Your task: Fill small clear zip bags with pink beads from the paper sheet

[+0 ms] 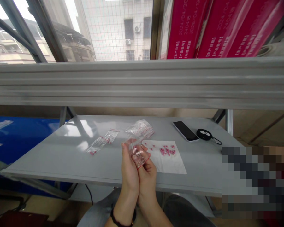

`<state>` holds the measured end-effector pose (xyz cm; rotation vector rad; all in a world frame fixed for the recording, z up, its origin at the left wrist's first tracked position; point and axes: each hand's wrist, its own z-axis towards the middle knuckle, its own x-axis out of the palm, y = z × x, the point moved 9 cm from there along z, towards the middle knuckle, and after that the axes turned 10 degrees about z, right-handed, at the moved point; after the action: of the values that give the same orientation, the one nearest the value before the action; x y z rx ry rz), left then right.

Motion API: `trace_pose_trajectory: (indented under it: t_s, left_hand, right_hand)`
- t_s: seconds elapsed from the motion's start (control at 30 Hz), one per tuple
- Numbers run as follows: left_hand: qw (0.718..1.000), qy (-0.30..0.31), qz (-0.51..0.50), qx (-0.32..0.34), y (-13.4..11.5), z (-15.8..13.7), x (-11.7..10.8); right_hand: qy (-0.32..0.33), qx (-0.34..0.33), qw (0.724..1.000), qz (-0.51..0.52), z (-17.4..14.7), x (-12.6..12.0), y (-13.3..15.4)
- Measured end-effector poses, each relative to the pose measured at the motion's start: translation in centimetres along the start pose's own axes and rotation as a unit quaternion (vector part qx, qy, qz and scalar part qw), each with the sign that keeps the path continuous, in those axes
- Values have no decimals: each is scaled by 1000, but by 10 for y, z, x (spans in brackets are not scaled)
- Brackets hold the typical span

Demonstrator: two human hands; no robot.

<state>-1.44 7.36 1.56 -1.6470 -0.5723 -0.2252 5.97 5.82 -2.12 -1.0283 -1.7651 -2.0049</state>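
Observation:
Above the front part of the table, my left hand (129,165) and my right hand (148,170) are pressed together at the wrists. Between their fingers is a small clear zip bag (139,157) with a red line along its edge; both hands hold it. Whether anything is inside the bag, I cannot tell. Just right of my hands lies a white sheet (172,165) bearing a cluster of small pink-red pieces (167,151) and a few scattered ones. Beyond my fingers is a pile of clear zip bags (142,127). To the left lie bags with red bits (98,145).
A phone (186,130) and a black round case with a carabiner (204,134) rest on the grey table (61,157) at the back right. A metal shelf beam (132,85) crosses above, carrying red boxes (217,31). A blue surface (21,138) is at far left.

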Motion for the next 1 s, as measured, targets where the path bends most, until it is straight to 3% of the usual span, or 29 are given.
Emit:
trace_pose_trajectory:
  t_s: [0.43, 0.8, 1.0]
  left_hand:
    - [999, 20, -11, 25, -10, -9, 8]
    - [997, 32, 54, 54, -12, -12, 13]
    - [997, 11, 61, 37, 0, -2, 5]
  right_hand:
    - [9, -50, 998, -30, -1, 0, 11]
    - [9, -77, 996, -41, 1, -9, 12]
    - [19, -65, 997, -41, 1, 1, 19]
